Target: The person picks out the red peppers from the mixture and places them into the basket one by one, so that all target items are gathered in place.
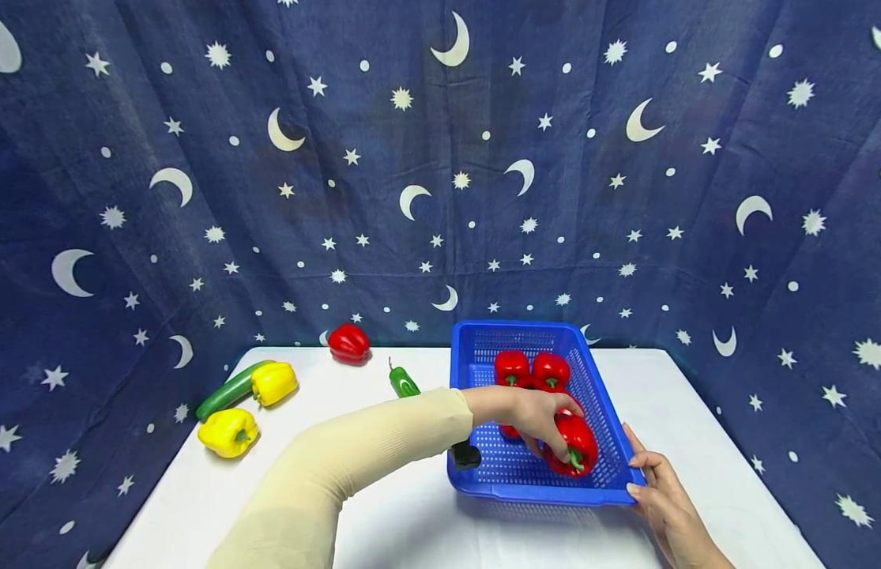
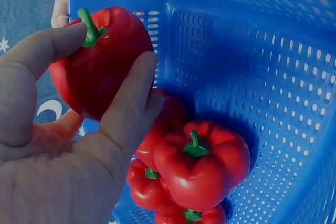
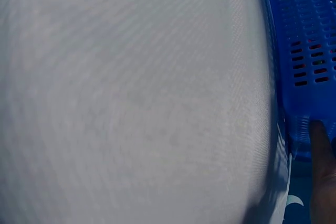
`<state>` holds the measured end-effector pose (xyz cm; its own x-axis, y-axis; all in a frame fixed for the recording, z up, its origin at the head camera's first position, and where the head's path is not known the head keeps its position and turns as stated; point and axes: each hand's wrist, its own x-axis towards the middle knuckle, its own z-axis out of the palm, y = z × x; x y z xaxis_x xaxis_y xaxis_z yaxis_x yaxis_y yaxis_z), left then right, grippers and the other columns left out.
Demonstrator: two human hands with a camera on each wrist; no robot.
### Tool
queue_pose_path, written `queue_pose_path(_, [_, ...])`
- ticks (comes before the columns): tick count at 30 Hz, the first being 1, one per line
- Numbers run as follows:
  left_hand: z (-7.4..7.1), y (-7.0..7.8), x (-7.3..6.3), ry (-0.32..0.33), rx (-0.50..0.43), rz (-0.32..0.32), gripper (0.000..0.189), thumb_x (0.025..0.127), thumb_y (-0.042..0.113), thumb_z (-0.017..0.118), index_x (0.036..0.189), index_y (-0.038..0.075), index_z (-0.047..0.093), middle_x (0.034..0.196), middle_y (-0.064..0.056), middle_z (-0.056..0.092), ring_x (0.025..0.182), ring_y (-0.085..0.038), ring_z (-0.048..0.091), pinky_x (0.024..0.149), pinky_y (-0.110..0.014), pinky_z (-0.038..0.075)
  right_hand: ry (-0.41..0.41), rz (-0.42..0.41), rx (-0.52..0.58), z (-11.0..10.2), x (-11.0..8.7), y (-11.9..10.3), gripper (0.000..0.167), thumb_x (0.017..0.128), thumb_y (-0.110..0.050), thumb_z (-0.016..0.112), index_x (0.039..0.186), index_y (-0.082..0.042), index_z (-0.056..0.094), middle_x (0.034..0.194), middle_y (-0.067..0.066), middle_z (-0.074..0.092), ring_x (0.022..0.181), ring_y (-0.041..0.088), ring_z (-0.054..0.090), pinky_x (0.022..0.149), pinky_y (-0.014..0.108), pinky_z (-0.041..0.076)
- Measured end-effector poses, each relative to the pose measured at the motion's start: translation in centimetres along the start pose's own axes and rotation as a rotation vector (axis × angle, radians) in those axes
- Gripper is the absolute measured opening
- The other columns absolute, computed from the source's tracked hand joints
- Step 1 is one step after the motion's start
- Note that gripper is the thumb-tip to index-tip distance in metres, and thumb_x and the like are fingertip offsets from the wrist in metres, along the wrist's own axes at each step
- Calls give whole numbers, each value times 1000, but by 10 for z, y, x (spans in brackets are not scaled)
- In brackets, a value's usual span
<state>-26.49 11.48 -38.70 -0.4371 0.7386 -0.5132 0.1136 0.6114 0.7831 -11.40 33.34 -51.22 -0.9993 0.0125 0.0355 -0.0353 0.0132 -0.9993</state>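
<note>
My left hand [image 1: 536, 412] reaches into the blue plastic basket [image 1: 511, 495] and grips a red bell pepper [image 2: 107, 69]. The thumb lies by its green stem and the fingers curl round its side. Several other red bell peppers [image 2: 202, 163] lie bunched in the basket, partly hidden by the left hand in the head view. At the basket's near right corner, my right hand [image 1: 664, 502] holds the rim between thumb and fingers. Only a finger [image 3: 320, 150] of it shows against the basket wall in the right wrist view.
On the white table [image 1: 397, 506], a red bell pepper [image 1: 349, 344] sits at the back edge. A green chili pepper [image 1: 403, 382] lies behind the left forearm. At the left are two yellow bell peppers [image 1: 228, 432] and a long green vegetable [image 1: 230, 390]. A starry curtain [image 1: 383, 261] hangs behind.
</note>
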Motion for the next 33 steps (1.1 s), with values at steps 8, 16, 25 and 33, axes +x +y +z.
queue_pose_path(8, [1, 2, 2, -18, -57, -44, 69, 81, -10, 76, 137, 22, 51, 116, -4, 56, 99, -23, 64, 86, -48, 59, -27, -23, 13, 0, 1, 0, 21, 106, -10, 46, 124, -14, 36, 172, 0, 2, 156, 33, 2, 91, 21, 48])
queue_pose_path(16, [2, 0, 9, -16, -70, -82, 66, 84, -9, 77, 139, 18, 51, 117, -7, 55, 100, -26, 65, 89, -48, 58, -32, -22, 10, 0, 0, 0, 21, 106, -10, 46, 123, -14, 36, 172, -1, 2, 156, 26, 5, 94, 19, 47])
queue_pose_path(25, [11, 5, 12, 15, 11, -101, 65, 84, -2, 81, 140, 17, 54, 114, -5, 56, 100, -22, 65, 89, -42, 58, -20, -6, 4, 1, 0, -1, 22, 105, -9, 46, 123, -14, 35, 172, 1, 1, 154, 41, 0, 94, 26, 48])
queue_pose_path(33, [18, 5, 17, -30, -44, -110, 64, 84, -9, 79, 137, 16, 54, 113, -6, 55, 98, -22, 63, 91, -42, 58, -9, 6, -33, -2, 0, 1, 23, 105, -11, 47, 124, -11, 34, 172, 2, 4, 153, 46, 1, 100, 50, 44])
